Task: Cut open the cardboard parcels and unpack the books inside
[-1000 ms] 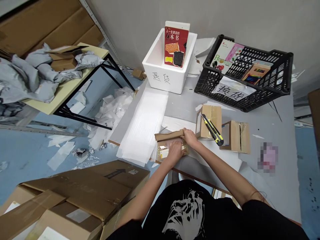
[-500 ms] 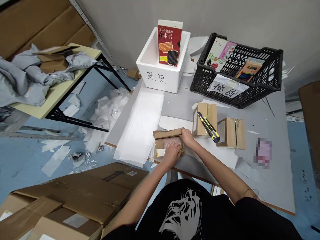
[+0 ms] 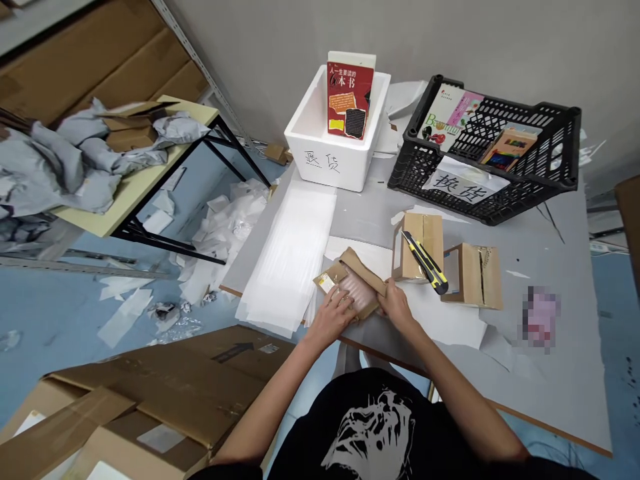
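A small opened cardboard box (image 3: 369, 272) with a raised flap lies near the table's front edge, turned at a slant. Inside it shows something wrapped in translucent, pinkish plastic (image 3: 356, 288); what it is I cannot make out. My left hand (image 3: 331, 318) grips the box's near left side, fingers curved over the edge beside a white and yellow label (image 3: 327, 283). My right hand (image 3: 397, 307) is closed on the right end of the box, at the flap. To its right, a yellow and black utility knife (image 3: 425, 263) rests on a closed cardboard box (image 3: 432, 230).
Another small carton (image 3: 489, 277) stands right of the knife. Behind are a white foam bin (image 3: 345, 163) with books and a black crate (image 3: 505, 203) with books. White foam sheets (image 3: 295, 253) lie left. A large carton (image 3: 200, 373) stands lower left.
The small opened box has turned clockwise, its flap now sloping down to the right. Both hands have moved with it, and the wrapped contents show more. My view has shifted slightly.
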`<state>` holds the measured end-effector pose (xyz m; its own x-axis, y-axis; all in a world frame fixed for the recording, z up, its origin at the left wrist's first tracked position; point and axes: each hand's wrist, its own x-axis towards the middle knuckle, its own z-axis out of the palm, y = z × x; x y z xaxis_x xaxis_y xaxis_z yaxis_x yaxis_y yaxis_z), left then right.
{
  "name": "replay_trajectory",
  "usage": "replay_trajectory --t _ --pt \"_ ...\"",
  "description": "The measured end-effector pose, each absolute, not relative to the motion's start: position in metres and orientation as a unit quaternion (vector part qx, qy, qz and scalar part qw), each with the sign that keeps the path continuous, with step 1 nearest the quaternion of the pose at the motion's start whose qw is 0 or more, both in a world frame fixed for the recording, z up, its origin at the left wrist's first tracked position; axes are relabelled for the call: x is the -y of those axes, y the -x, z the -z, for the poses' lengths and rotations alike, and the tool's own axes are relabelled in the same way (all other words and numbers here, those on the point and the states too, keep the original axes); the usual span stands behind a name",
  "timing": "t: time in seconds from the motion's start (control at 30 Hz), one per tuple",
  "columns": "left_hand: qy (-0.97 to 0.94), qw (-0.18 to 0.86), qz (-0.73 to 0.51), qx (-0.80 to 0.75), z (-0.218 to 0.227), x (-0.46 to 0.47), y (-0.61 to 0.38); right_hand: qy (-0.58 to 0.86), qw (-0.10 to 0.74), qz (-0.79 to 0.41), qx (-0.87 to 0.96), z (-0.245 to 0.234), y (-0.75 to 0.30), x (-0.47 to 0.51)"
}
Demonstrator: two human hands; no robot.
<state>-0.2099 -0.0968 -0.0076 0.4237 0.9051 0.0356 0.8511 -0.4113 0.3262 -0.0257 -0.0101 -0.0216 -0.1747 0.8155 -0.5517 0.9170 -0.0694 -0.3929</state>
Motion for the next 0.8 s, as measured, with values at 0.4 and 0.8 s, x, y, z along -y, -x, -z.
replay_trajectory --t 0.4,0.8 --pt "-0.522 0.103 -0.076 -0.843 0.023 0.083 0.174 -0.579 0.104 0.447 -0.674 0.021 0.025 0.101" --pt "-0.547 0.121 -0.154 -0.814 0.052 0.086 0.208 -0.6 -0.003 0.002 -0.8 -0.004 -0.042 -0.03"
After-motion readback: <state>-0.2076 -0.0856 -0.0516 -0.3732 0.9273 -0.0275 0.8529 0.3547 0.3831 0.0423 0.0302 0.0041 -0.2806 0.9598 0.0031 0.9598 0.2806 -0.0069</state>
